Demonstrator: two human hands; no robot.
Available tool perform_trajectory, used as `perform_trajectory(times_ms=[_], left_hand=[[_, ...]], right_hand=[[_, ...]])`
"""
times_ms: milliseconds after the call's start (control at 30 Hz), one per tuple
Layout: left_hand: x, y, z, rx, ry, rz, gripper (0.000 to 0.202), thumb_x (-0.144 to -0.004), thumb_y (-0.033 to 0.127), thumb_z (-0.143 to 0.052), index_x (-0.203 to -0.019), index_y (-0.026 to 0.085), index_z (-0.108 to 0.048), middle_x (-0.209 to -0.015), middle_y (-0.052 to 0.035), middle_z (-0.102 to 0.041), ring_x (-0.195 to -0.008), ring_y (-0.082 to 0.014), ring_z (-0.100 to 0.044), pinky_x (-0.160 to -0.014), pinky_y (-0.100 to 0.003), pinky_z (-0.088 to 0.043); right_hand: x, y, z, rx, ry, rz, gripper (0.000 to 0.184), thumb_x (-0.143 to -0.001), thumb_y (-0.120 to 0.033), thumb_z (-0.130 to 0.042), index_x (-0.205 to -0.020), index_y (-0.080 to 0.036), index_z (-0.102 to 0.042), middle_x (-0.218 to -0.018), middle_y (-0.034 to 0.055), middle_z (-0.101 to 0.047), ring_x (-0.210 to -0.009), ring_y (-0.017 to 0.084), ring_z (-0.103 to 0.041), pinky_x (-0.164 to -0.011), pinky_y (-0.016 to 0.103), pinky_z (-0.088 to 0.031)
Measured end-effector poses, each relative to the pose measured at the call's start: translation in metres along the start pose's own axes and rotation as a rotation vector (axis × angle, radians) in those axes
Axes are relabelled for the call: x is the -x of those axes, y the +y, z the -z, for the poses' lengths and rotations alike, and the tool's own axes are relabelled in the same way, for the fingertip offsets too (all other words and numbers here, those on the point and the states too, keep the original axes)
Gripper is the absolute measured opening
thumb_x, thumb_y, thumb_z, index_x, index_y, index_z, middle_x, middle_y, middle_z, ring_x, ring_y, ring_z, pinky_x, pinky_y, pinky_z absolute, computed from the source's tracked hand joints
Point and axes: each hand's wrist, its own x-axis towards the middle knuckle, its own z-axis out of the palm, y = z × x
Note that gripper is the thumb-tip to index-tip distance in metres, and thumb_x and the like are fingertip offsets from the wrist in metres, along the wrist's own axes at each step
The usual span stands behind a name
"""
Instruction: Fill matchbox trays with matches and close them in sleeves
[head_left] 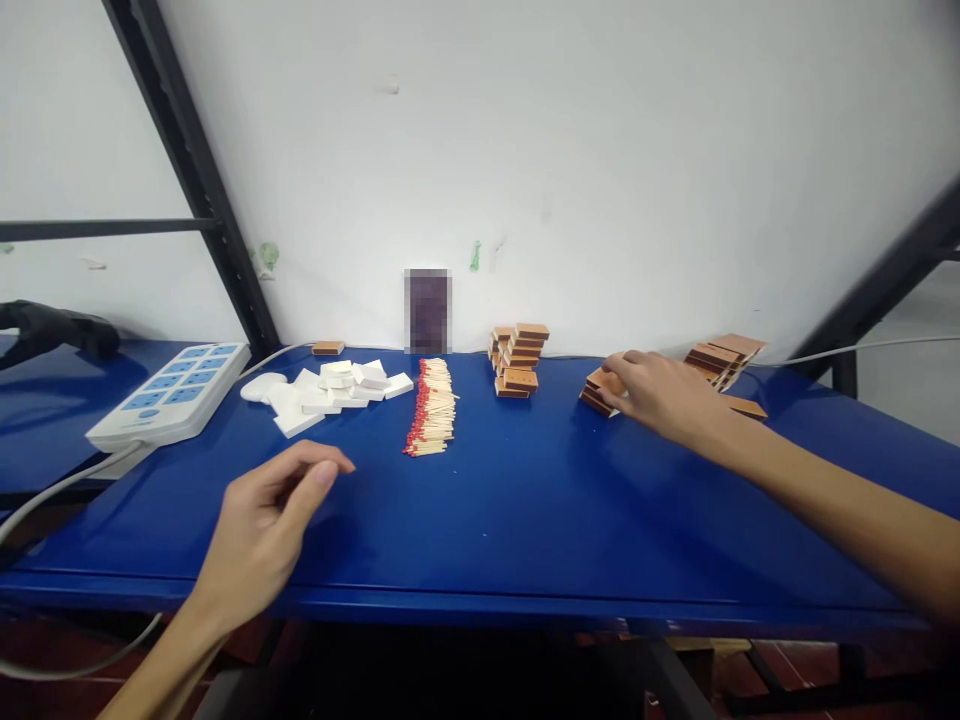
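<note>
My right hand (664,395) reaches to a small group of brown matchboxes (598,390), its fingers closed on one at the top; the hand hides part of them. Over the left front of the blue table, my left hand (259,525) is loosely curled, a gap between thumb and fingers and nothing visible in it. Beyond it lies a heap of white matchbox trays (352,385). A row of red-tipped matches (433,410) is laid out right of the heap. Matchbox sleeves are stacked in a leaning pile (521,360) near the wall.
More matchboxes (724,360) are stacked behind my right wrist. A single matchbox (328,348) lies by the wall. At left sits a white power strip (176,392) with a cable. A pixelated dark rectangle (428,312) stands against the wall. Black metal posts (217,200) flank the blue table (510,530).
</note>
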Motion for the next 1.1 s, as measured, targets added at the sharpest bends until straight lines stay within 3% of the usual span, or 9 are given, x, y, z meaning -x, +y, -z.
perform_trajectory(times_ms=[67, 167, 267, 400, 467, 600, 700, 933, 1100], left_hand=[[-0.002, -0.005, 0.003, 0.083, 0.059, -0.022, 0.024, -0.092, 0.044, -0.051, -0.088, 0.022, -0.06, -0.075, -0.0002, -0.055, -0.063, -0.0152, -0.047, -0.058, -0.027, -0.04], [-0.008, -0.012, 0.005, 0.224, -0.036, -0.074, 0.019, -0.093, 0.041, -0.052, -0.102, 0.025, -0.047, -0.072, 0.0022, -0.045, -0.064, -0.015, -0.043, -0.059, -0.026, -0.038], [-0.019, -0.014, 0.005, 0.263, -0.126, -0.106, 0.017, -0.097, 0.039, -0.042, -0.093, 0.025, -0.032, -0.083, 0.0004, -0.047, -0.073, -0.0156, -0.044, -0.065, -0.028, -0.039], [-0.05, -0.01, 0.005, 0.008, -0.014, -0.084, 0.03, -0.098, 0.04, -0.036, -0.077, 0.023, -0.024, -0.072, 0.0028, -0.035, -0.064, -0.0145, -0.038, -0.061, -0.028, -0.034], [-0.074, -0.01, 0.005, -0.267, -0.055, -0.122, 0.03, -0.095, 0.044, -0.041, -0.078, 0.022, -0.03, -0.073, 0.0018, -0.041, -0.064, -0.016, -0.041, -0.06, -0.029, -0.034], [-0.124, -0.023, 0.0, -0.789, -0.083, -0.419, 0.036, -0.089, 0.049, -0.049, -0.106, 0.017, -0.049, -0.11, -0.014, -0.059, -0.103, -0.0336, -0.05, -0.08, -0.042, -0.038], [-0.144, -0.037, -0.006, -0.894, -0.175, -0.549, 0.043, -0.092, 0.049, -0.045, -0.122, 0.018, -0.052, -0.119, -0.0161, -0.059, -0.111, -0.0378, -0.048, -0.089, -0.05, -0.035], [-0.141, -0.056, -0.017, -0.831, -0.177, -0.632, 0.028, -0.098, 0.028, -0.038, -0.118, 0.018, -0.056, -0.11, -0.0144, -0.06, -0.107, -0.0334, -0.051, -0.092, -0.052, -0.034], [-0.123, -0.042, -0.009, -0.672, -0.091, -0.653, 0.028, -0.101, 0.03, -0.037, -0.122, 0.02, -0.051, -0.115, -0.0118, -0.053, -0.108, -0.0247, -0.052, -0.095, -0.043, -0.039]], right_hand=[[-0.001, -0.001, -0.007, 0.034, 0.016, 0.031, 0.031, -0.095, -0.032, -0.036, -0.1, -0.013, -0.06, -0.1, 0.0147, -0.064, -0.077, 0.024, -0.061, -0.054, 0.03, -0.033], [-0.005, 0.003, -0.019, 0.071, 0.076, 0.118, 0.028, -0.094, -0.029, -0.041, -0.09, -0.013, -0.064, -0.098, 0.0144, -0.064, -0.08, 0.023, -0.06, -0.062, 0.032, -0.037], [-0.011, 0.008, -0.03, 0.126, 0.159, 0.172, 0.03, -0.094, -0.03, -0.043, -0.083, -0.013, -0.065, -0.09, 0.0148, -0.065, -0.086, 0.025, -0.058, -0.071, 0.034, -0.039], [-0.014, 0.007, -0.026, 0.156, 0.213, 0.181, 0.03, -0.093, -0.033, -0.044, -0.083, -0.013, -0.065, -0.084, 0.0142, -0.066, -0.084, 0.026, -0.057, -0.071, 0.035, -0.038], [-0.015, -0.001, -0.016, 0.146, 0.238, 0.178, 0.032, -0.093, -0.034, -0.043, -0.085, -0.013, -0.065, -0.083, 0.014, -0.066, -0.084, 0.027, -0.058, -0.071, 0.036, -0.039], [-0.02, -0.031, 0.001, -0.106, 0.237, 0.226, 0.028, -0.093, -0.033, -0.044, -0.099, -0.015, -0.065, -0.094, 0.0117, -0.068, -0.085, 0.025, -0.062, -0.07, 0.034, -0.042], [-0.03, -0.051, -0.002, -0.301, 0.19, 0.275, 0.029, -0.091, -0.031, -0.047, -0.111, -0.016, -0.061, -0.106, 0.0124, -0.066, -0.096, 0.026, -0.062, -0.076, 0.034, -0.045], [-0.056, -0.06, -0.026, -0.208, 0.119, 0.257, 0.028, -0.087, -0.021, -0.05, -0.112, -0.014, -0.061, -0.099, 0.0126, -0.068, -0.085, 0.026, -0.064, -0.069, 0.033, -0.043], [-0.035, -0.063, -0.022, -0.158, 0.169, 0.302, 0.024, -0.093, -0.018, -0.041, -0.1, -0.014, -0.063, -0.092, 0.0126, -0.068, -0.084, 0.025, -0.063, -0.075, 0.036, -0.042]])
